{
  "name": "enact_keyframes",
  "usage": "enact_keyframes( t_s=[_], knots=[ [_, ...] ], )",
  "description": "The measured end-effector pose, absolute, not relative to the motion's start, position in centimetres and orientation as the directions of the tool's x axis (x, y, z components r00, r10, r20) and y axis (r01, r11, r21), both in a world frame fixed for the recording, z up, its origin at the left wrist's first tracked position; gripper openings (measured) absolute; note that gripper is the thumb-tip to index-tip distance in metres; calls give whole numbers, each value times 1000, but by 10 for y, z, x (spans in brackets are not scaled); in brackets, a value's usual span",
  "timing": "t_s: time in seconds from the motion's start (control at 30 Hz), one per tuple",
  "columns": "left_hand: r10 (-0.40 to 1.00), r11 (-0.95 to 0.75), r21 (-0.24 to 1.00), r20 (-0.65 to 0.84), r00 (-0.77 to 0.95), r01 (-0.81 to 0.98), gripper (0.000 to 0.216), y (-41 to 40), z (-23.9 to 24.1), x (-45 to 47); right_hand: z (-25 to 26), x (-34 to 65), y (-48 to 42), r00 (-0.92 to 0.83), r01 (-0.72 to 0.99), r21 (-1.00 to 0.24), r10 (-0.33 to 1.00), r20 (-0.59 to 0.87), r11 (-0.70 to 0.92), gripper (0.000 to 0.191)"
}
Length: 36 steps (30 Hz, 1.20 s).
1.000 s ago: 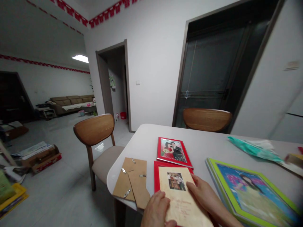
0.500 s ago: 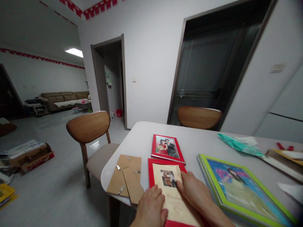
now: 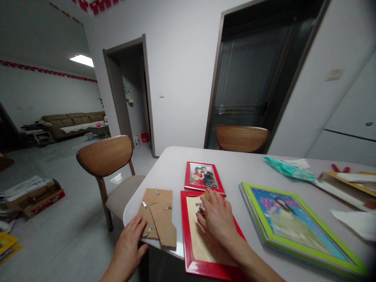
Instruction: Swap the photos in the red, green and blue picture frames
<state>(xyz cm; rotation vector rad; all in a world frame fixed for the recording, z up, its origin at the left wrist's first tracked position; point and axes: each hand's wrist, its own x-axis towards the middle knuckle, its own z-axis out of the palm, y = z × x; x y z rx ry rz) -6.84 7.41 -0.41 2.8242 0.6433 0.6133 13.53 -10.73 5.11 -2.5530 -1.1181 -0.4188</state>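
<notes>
My right hand [image 3: 216, 215] is over the red picture frame [image 3: 188, 250], its fingers bent around the top right part of a cream paper [image 3: 195, 243] that carries a small printed photo. The top edge of that paper curls up at my fingertips. My left hand [image 3: 127, 244] rests at the left edge of a brown backing board [image 3: 163, 223] with a stand flap and metal clips. Its fingers are stretched out and the thumb sits apart, touching the board's lower left side.
Behind lies a red-framed couple photo [image 3: 203, 176]. To the right is a green-framed portrait [image 3: 293, 223], with a teal plastic wrapper [image 3: 288, 168] and an open cardboard box [image 3: 346, 188] beyond. Wooden chairs [image 3: 107, 156] stand left and at the back. The table's edge runs beneath the board.
My left hand has left the cream paper and moved left to the backing board. My right hand has gone from the paper's right side to its top, where the edge now curls.
</notes>
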Motion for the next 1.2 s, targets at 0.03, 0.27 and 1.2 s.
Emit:
enact_keyframes(
  t_s=[0.03,0.27,1.2],
  knots=[
    [431,-899,260,385,816,353,49,74,-5,-69,55,130,-106,645,753,-183,655,394,-631,37],
    [348,-933,274,534,770,232,24,74,-8,-76,53,69,-66,424,875,-340,885,194,-344,41],
    [110,-945,328,341,934,-8,27,-40,21,2,28,125,-189,615,745,-468,762,204,-476,38]
  ],
)
